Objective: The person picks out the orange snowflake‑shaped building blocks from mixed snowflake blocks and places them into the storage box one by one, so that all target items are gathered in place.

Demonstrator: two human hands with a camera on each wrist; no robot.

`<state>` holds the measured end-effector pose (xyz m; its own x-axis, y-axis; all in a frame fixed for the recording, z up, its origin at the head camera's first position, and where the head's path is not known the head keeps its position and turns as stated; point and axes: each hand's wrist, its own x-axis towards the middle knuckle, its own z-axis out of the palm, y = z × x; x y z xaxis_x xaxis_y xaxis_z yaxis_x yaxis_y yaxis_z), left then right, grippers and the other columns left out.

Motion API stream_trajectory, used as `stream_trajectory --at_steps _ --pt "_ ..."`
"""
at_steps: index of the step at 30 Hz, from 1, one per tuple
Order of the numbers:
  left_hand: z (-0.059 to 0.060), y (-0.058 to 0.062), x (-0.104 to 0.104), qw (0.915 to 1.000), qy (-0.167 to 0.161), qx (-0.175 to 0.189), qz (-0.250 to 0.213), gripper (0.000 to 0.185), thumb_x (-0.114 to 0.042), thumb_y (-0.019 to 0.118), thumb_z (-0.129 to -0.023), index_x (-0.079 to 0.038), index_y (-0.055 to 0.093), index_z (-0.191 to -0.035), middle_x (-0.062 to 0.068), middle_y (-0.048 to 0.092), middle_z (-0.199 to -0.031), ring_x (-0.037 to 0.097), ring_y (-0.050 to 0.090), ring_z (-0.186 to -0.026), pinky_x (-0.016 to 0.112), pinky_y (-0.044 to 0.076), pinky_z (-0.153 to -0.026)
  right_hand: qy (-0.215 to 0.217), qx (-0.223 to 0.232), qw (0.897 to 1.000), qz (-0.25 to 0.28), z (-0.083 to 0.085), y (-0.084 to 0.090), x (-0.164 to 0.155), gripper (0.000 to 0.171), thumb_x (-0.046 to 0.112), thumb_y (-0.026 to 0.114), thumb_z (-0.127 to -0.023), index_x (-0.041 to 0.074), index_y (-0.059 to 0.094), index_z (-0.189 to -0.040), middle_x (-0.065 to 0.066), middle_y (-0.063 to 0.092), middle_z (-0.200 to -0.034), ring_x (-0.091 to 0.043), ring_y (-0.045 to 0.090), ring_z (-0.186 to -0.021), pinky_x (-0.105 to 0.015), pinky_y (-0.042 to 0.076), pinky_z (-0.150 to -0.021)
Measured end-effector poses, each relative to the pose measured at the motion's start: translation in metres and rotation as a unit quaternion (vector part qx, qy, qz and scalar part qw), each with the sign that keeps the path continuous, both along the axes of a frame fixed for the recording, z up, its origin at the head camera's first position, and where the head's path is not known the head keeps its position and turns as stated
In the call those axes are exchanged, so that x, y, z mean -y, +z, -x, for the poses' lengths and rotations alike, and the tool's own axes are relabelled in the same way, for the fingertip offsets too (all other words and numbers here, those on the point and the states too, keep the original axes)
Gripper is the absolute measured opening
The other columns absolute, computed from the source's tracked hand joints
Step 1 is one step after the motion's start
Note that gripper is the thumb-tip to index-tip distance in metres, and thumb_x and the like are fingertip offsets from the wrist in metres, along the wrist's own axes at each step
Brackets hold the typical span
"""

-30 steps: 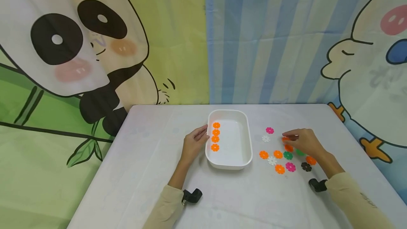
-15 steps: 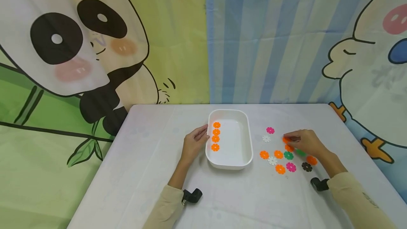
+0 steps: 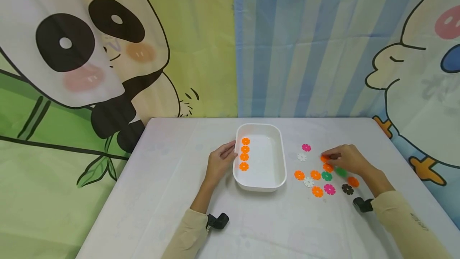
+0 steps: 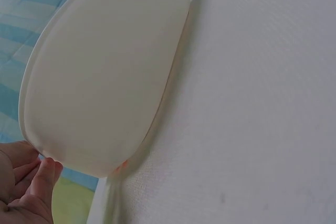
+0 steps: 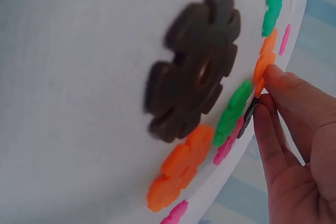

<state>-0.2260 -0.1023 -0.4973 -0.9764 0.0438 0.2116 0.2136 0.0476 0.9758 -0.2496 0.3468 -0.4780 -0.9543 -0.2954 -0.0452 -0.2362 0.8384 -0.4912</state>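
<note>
A white tray [image 3: 282, 159] stands mid-table with several orange flower discs [image 3: 244, 154] in a column along its left side. My left hand [image 3: 220, 162] rests with relaxed fingers [image 4: 37, 179] against the tray's [image 4: 105, 77] left wall. Right of the tray lie scattered flower discs: orange [image 3: 299, 175], green [image 3: 326, 176], pink [image 3: 306, 147], white [image 3: 302, 157] and dark brown [image 3: 347, 189]. My right hand [image 3: 346, 159] pinches an orange disc [image 3: 324, 158] at the far edge of that group, low over the table. In the right wrist view the fingertips [image 5: 278, 85] meet that orange disc [image 5: 261, 69].
The white table [image 3: 172, 163] is backed by a cartoon curtain with a panda and a duck. The dark brown disc [image 5: 194, 66] fills the right wrist view, with orange [image 5: 181, 174] and green [image 5: 233, 111] discs beyond it.
My right hand has stayed at the orange disc, edging only slightly right. The left hand and the tray have not moved.
</note>
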Motion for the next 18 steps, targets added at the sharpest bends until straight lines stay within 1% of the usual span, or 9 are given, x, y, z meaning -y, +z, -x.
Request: stream_trajectory --at_steps 4,8,11,14,18 --pt "0.0006 -0.0001 -0.0004 0.9999 0.005 0.008 0.004 0.040 -0.005 0.068 -0.091 -0.005 0.061 -0.130 0.004 0.062 -0.131 0.014 0.059 -0.119 0.022 0.052 -0.091 -0.018 0.000 1.000 0.017 -0.0005 -0.0020 -0.0007 0.032 0.009 0.078 -0.083 0.001 0.072 -0.113 -0.015 0.071 -0.105 -0.038 0.065 -0.099 -0.043 0.059 -0.081" --pt "0.0007 -0.0002 -0.0004 0.9998 0.005 0.018 0.006 0.040 -0.006 0.068 -0.091 -0.007 0.061 -0.130 0.002 0.062 -0.131 0.012 0.059 -0.119 0.022 0.052 -0.091 -0.026 -0.012 0.999 0.025 -0.0024 -0.0020 0.0018 0.034 0.005 0.078 -0.081 0.001 0.070 -0.114 -0.016 0.069 -0.107 -0.038 0.064 -0.099 -0.044 0.059 -0.081" --pt "0.0007 -0.0006 -0.0004 0.9998 0.004 0.016 0.005 0.040 -0.005 0.068 -0.091 -0.007 0.061 -0.131 0.004 0.061 -0.132 0.015 0.059 -0.120 0.022 0.052 -0.091 -0.016 -0.025 0.999 0.024 -0.0034 -0.0008 0.0049 0.033 0.002 0.078 -0.081 0.001 0.070 -0.113 -0.015 0.068 -0.106 -0.036 0.065 -0.096 -0.044 0.059 -0.079" --pt "0.0008 -0.0008 -0.0002 0.9999 0.004 0.013 0.003 0.040 -0.006 0.068 -0.091 -0.007 0.061 -0.130 0.004 0.061 -0.132 0.015 0.059 -0.119 0.023 0.052 -0.091 -0.008 -0.030 0.999 0.015 -0.0034 -0.0004 0.0069 0.032 0.001 0.077 -0.081 0.002 0.071 -0.112 -0.013 0.068 -0.106 -0.033 0.065 -0.095 -0.043 0.059 -0.079" --pt "0.0013 -0.0014 0.0003 1.0000 0.005 0.006 0.002 0.040 -0.005 0.068 -0.091 -0.006 0.062 -0.130 0.006 0.061 -0.131 0.018 0.059 -0.120 0.023 0.052 -0.091 0.004 -0.036 0.999 0.006 -0.0043 0.0002 0.0081 0.031 -0.001 0.075 -0.081 0.001 0.071 -0.112 -0.014 0.068 -0.107 -0.032 0.065 -0.094 -0.045 0.059 -0.081"
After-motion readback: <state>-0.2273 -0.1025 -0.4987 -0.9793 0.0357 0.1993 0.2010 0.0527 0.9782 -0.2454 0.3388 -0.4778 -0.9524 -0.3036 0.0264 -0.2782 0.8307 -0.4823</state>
